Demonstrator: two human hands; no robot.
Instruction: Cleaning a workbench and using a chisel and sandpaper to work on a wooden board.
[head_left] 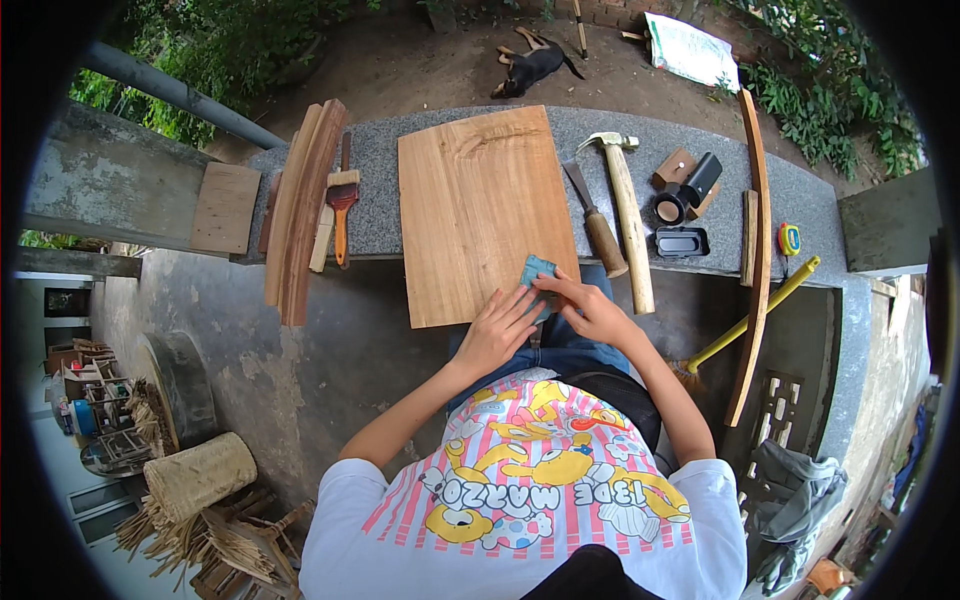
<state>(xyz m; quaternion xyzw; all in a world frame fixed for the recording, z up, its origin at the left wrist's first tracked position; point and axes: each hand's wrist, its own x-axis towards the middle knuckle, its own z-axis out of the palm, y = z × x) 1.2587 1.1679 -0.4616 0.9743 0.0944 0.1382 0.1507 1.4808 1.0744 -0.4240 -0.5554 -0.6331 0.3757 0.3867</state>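
A wide flat wooden board lies on the grey stone bench, its near edge jutting out toward me. My left hand is at the board's near right edge, fingers stretched out and fairly flat, tips beside a small teal piece. This teal piece, which looks like a folded sheet or cloth, rests on the board's near right corner. My right hand has its fingers bent and pinches the piece's near side. Part of the piece is hidden under the fingers.
Right of the board lie a chisel, a claw hammer, a black case and a tape measure. On the left are wooden strips and a paintbrush. A yellow-handled broom leans at the right. Beyond the bench lies a dog.
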